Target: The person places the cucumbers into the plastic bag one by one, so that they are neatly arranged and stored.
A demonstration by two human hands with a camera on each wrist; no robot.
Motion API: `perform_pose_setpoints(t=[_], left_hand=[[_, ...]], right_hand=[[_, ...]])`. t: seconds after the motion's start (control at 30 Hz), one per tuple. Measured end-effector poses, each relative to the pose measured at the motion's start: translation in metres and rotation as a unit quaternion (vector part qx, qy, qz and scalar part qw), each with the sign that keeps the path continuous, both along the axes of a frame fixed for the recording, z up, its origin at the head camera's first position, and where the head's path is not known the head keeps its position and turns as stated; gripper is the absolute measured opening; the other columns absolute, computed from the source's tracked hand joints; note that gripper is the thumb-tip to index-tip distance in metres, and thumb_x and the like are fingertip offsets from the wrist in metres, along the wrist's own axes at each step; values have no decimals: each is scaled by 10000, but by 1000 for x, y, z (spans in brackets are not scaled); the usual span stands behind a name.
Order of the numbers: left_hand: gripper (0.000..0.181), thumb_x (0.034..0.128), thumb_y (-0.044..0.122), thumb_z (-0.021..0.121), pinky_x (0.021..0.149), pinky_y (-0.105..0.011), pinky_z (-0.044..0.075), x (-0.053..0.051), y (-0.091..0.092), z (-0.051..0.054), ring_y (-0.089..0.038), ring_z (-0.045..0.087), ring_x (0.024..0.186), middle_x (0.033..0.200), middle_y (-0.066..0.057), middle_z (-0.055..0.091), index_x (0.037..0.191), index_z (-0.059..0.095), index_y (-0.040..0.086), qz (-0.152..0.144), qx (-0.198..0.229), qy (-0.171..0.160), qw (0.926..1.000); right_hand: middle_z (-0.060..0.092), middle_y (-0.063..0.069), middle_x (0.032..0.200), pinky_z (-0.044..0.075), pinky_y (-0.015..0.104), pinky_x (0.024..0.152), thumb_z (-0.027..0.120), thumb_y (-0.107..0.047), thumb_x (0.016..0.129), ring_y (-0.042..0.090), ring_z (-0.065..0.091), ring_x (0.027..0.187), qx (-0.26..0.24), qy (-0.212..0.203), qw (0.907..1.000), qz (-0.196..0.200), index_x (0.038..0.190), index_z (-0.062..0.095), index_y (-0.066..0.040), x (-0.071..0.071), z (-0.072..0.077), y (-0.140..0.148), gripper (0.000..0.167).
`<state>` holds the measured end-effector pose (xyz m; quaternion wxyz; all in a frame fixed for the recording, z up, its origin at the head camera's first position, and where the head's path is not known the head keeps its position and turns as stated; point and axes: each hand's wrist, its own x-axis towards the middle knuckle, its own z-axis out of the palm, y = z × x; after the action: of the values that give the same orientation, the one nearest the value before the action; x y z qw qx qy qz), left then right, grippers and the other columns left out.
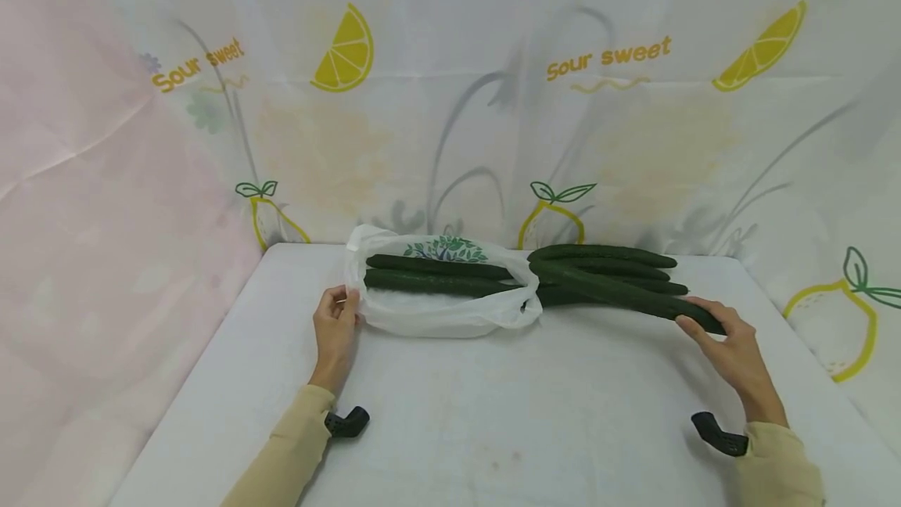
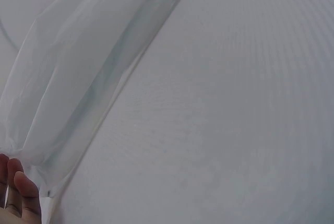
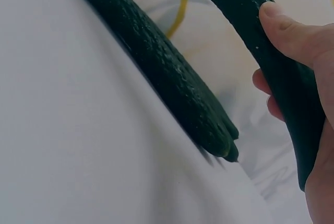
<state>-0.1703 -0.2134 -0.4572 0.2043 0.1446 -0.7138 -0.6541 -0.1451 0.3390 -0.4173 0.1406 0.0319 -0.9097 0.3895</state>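
Note:
Near the right end of the table, my right hand (image 1: 735, 350) grips the near end of a long dark green cucumber (image 1: 626, 294). Its far end lies at the mouth of a white plastic bag (image 1: 429, 325). In the right wrist view the thumb and fingers wrap round the held cucumber (image 3: 245, 31), raised off the table. At the bag's closed left end, my left hand (image 1: 335, 331) pinches the plastic. The left wrist view shows its fingertips (image 2: 28, 186) at the bag's edge. Inside the bag, cucumbers (image 1: 436, 284) lie lengthwise, seen through its opening.
Several more cucumbers (image 1: 605, 252) lie side by side at the back right, next to the bag's mouth. A white cloth covers the table (image 1: 450, 429). Behind it hangs a curtain (image 1: 450, 100) printed with lemons. Each wrist wears a black camera mount (image 1: 347, 422).

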Motion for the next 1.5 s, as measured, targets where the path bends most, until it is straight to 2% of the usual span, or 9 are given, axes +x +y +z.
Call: perform_pose_setpoints(t=[0.13,0.27,0.47,0.6,0.77,0.9,1.2,1.37,1.5], left_hand=[[325,936,318,574,600,-130,449,-1,0,-1,-11,521,722,940,44,550,1129,556,56,-8,19,66,10000],[332,933,331,577,597,-127,447,-1,0,-2,-14,519,721,950,47,547,1130,558,65,-19,20,69,10000],[323,942,317,567,597,-131,448,0,-1,-2,-13,519,723,960,39,543,1137,553,61,-23,-20,20,10000],[328,941,328,564,603,-130,445,-2,-1,-1,-12,516,726,967,44,540,1138,550,67,-85,26,30,10000],[338,947,318,555,604,-128,444,-2,-1,1,-6,518,731,974,27,543,1147,544,45,-64,-75,31,9999],[322,947,304,558,604,-128,447,0,-1,1,-7,522,730,958,24,548,1142,548,47,-23,-53,-14,10000],[321,945,311,560,600,-127,451,4,-10,-2,-6,519,712,922,64,546,1128,548,48,43,-62,47,10000],[298,942,292,568,591,-122,444,4,-11,-2,-7,513,705,909,68,545,1120,547,53,106,91,36,9999],[322,945,287,563,598,-126,446,0,-3,-2,0,512,725,954,61,532,1150,537,40,-92,133,19,9999]], right_hand=[[418,-344,1077,298,165,788,652,-273,893,-185,344,1023,136,206,9997,87,1264,575,-139,-5,-1,-9,402],[431,-330,1060,311,218,797,656,-261,891,-161,355,1007,226,295,9991,186,1249,586,-139,-9,0,-17,385],[441,-294,1084,359,526,884,660,-237,888,-165,329,1028,116,445,9982,386,1236,591,-120,-14,0,-28,374],[473,-240,1120,272,651,944,669,-239,881,-176,304,1045,29,588,9972,455,1231,597,-118,-18,-1,-36,378],[601,-1,1132,187,575,919,697,-214,857,-129,334,1011,115,909,9945,498,1201,619,-105,-24,0,-51,370],[618,177,1155,176,525,880,703,-195,850,-37,376,1000,126,1017,9930,594,1192,623,-107,-27,4,-63,361],[618,147,1165,160,531,888,702,-225,852,117,414,992,142,1015,9920,737,1202,615,-113,-30,4,-89,378],[629,130,1140,167,525,889,710,-212,844,69,415,977,203,1121,9898,855,1196,622,-114,-31,6,-97,376],[638,139,1130,172,542,895,719,-199,833,68,412,968,267,1208,9894,763,1181,628,-97,-26,8,-96,374]])
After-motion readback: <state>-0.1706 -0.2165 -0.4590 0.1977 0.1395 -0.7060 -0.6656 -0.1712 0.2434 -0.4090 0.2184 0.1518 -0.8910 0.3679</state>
